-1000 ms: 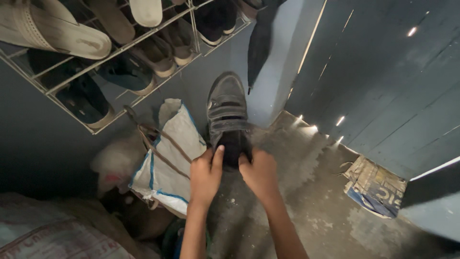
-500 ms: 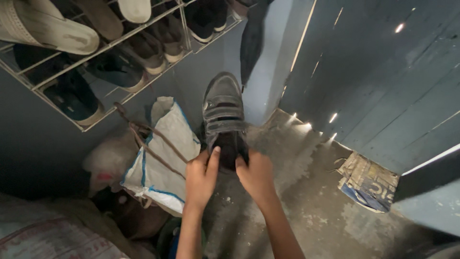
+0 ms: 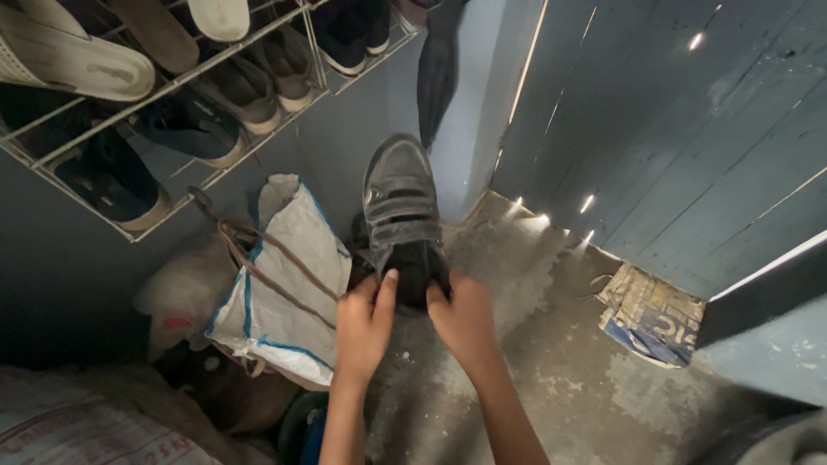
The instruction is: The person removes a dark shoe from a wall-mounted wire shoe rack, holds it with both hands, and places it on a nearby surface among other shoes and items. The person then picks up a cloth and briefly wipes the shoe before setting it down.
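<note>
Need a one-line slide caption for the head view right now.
Left hand and right hand grip the heel end of a dark grey strapped shoe above the concrete floor, beside a white woven sack.

A white woven sack (image 3: 284, 284) with blue edging leans left; a flattened printed sack (image 3: 648, 314) lies by the door.

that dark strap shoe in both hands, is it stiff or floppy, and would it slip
The dark shoe probably holds its shape: gripped only at the heel by the left hand and right hand, its toe juts out without drooping. Likely light for its size. Its dusty, matte upper should give decent grip.
</note>
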